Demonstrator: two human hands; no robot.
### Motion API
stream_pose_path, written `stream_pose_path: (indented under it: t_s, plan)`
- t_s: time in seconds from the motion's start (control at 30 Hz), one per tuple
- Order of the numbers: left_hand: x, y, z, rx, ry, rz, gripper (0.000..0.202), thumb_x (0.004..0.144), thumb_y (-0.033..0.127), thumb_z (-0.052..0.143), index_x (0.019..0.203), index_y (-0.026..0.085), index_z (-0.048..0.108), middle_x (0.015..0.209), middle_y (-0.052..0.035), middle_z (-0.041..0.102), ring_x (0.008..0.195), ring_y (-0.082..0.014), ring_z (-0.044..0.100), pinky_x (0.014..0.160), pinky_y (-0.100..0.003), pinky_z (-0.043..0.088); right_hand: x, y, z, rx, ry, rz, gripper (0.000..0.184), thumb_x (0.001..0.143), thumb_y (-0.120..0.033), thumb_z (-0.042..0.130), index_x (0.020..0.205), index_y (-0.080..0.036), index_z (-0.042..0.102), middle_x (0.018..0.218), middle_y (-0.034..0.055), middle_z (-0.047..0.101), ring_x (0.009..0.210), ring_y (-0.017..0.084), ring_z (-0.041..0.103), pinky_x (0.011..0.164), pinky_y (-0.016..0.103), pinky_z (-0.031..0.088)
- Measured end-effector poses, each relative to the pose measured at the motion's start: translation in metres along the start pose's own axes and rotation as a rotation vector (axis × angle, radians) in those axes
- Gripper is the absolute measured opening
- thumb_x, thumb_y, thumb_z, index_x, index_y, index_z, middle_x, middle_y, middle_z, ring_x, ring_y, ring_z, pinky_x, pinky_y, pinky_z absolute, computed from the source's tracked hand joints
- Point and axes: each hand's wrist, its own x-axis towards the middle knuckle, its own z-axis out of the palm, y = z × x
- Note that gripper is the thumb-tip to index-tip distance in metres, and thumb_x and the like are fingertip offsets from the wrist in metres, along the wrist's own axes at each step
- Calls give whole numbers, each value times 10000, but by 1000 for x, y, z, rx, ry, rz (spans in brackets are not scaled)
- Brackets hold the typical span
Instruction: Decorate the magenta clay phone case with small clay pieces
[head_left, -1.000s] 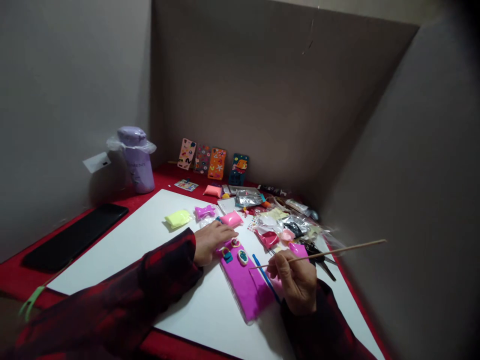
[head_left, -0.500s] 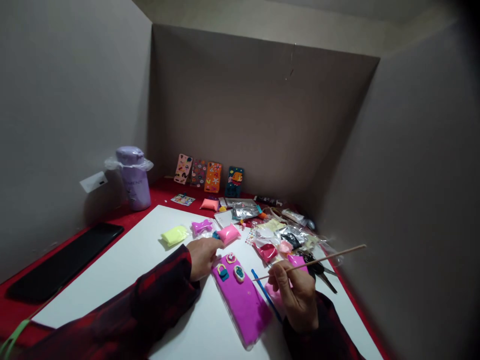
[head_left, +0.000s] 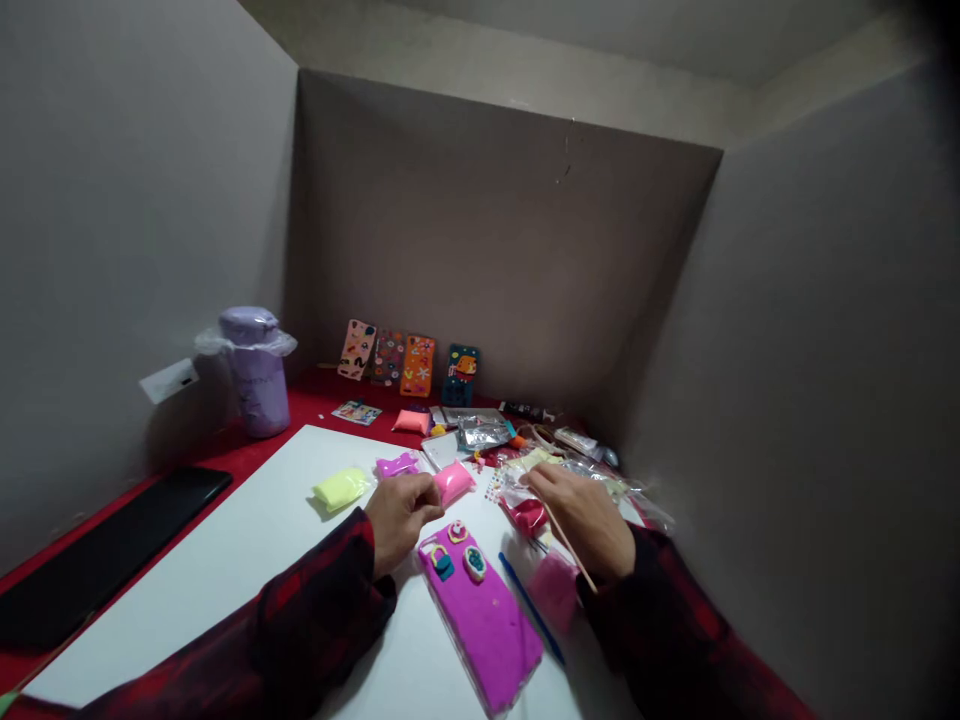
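My left hand [head_left: 405, 518] is closed in a pinch just above the top left corner of a purple phone case [head_left: 487, 625], beside a pink clay packet [head_left: 454, 484]. What its fingertips hold, if anything, is hidden. On the case sit a blue padlock-shaped clay piece [head_left: 442, 562], a round pink-and-white piece [head_left: 457, 532] and an oval white-and-teal piece [head_left: 475, 563]. My right hand [head_left: 589, 515] reaches over the bags on the right, a thin wooden stick [head_left: 568, 542] slanting along its inner side. A blue tool [head_left: 531, 608] lies beside the case.
A yellow clay packet [head_left: 341, 488] and a purple one [head_left: 397, 465] lie on the white board [head_left: 247, 590]. Plastic bags [head_left: 484, 432] crowd the right. Several decorated cases [head_left: 418, 366] lean at the back. A lilac bottle [head_left: 259, 375] and black phone [head_left: 112, 545] stand and lie left.
My right hand has moved forward to the bags, and the stick has swung round to point back toward my wrist. My left hand stays near the case's top, fingers more curled.
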Motion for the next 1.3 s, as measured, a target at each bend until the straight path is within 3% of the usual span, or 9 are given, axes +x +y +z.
stream_pose_path:
  t_s: [0.17,0.27,0.43,0.77,0.9,1.0,1.17,1.23,1.3]
  plan:
    - [-3,-3,9,-23,2,5,110,739,159,542,631,169,519,643,8,586,626,-134,522,590,-248,328,45,36,5,-144,-124,155,199,923,-184,440,848,-154,622,853,60,617,775,152,602,650,257,455]
    - [-7,-5,16,-19,2,-17,116,738,157,531,625,172,512,636,13,580,629,-136,519,590,-254,304,73,63,20,-206,-208,237,195,912,-301,511,976,-136,592,993,51,604,829,148,598,721,322,507]
    - [-11,-1,21,-16,-19,-105,121,733,154,506,613,174,500,629,18,571,642,-134,508,609,-258,291,110,100,52,-229,-333,287,268,897,-327,540,1089,-142,564,1068,67,596,911,175,601,788,374,514]
    - [-10,8,18,-41,-63,-222,179,759,255,475,600,174,489,627,-1,567,678,-160,527,637,-270,301,127,123,84,-116,-303,331,286,891,-325,551,1107,-137,556,1086,76,587,916,178,600,783,369,517]
    - [-7,6,17,-17,-73,-224,195,768,273,471,602,176,500,626,-5,572,677,-165,532,632,-270,311,122,113,62,-31,-142,323,270,897,-312,533,1111,-150,554,1082,74,587,928,186,593,766,361,510]
    - [-6,4,15,-31,-72,-164,232,822,299,413,682,186,559,687,-7,604,690,-163,549,636,-265,337,107,105,21,39,11,320,294,915,-286,473,1190,-201,536,1150,104,572,978,211,590,748,305,478]
    - [-4,0,14,-60,-96,-108,290,872,364,357,759,201,569,682,15,599,642,-144,550,597,-243,364,53,93,-47,171,141,350,323,963,-361,333,1073,-229,607,977,27,663,843,135,623,721,233,454]
    - [-4,0,15,-79,-110,-93,303,877,389,356,739,200,548,649,26,577,614,-136,541,580,-233,371,25,91,-53,416,208,399,326,939,-396,379,1021,-210,635,886,21,685,767,133,627,677,229,450]
    - [-4,1,15,-98,-94,-79,310,878,407,360,736,200,542,627,34,557,599,-131,532,571,-226,376,-2,90,-42,449,171,506,320,921,-387,397,970,-209,658,868,24,688,774,144,622,681,238,439]
